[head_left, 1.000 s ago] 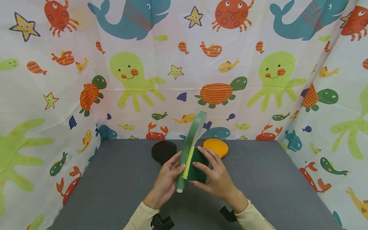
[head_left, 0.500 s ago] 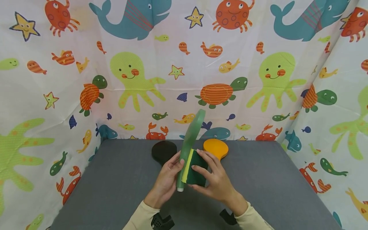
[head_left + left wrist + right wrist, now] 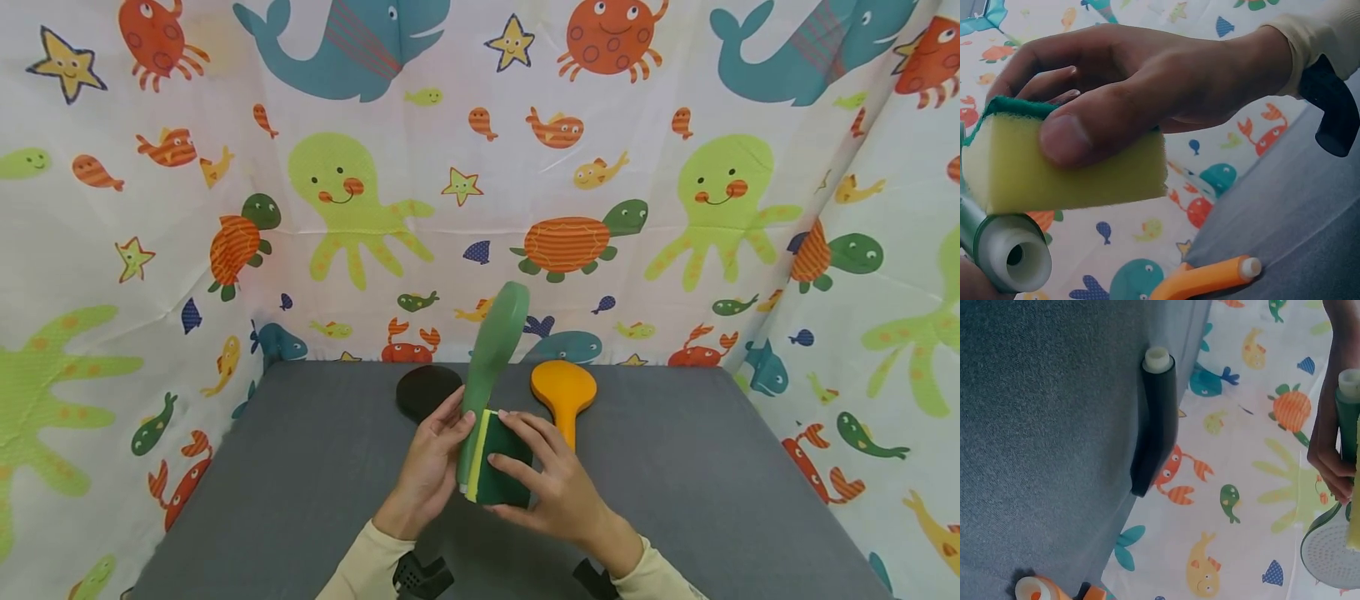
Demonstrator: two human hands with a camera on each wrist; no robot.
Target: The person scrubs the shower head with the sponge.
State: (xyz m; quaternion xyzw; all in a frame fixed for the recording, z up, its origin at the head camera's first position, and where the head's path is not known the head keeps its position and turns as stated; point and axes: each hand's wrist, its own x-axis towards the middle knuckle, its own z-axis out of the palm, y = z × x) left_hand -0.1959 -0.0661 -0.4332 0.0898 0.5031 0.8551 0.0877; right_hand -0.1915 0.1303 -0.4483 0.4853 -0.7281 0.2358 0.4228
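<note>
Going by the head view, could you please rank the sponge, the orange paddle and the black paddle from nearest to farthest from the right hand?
1. Sponge: gripped in the right hand.
2. Orange paddle: just behind it on the table.
3. Black paddle: back left, beyond the green paddle.

A staged booth: sea-creature curtains [image 3: 150, 208] enclose a grey table [image 3: 300, 483].

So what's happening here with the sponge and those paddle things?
A person holds a green paddle upright by its handle in the left hand. The right hand presses a yellow-and-green sponge against the paddle's handle end. Behind them, a black paddle and an orange paddle lie on the grey table.
</note>
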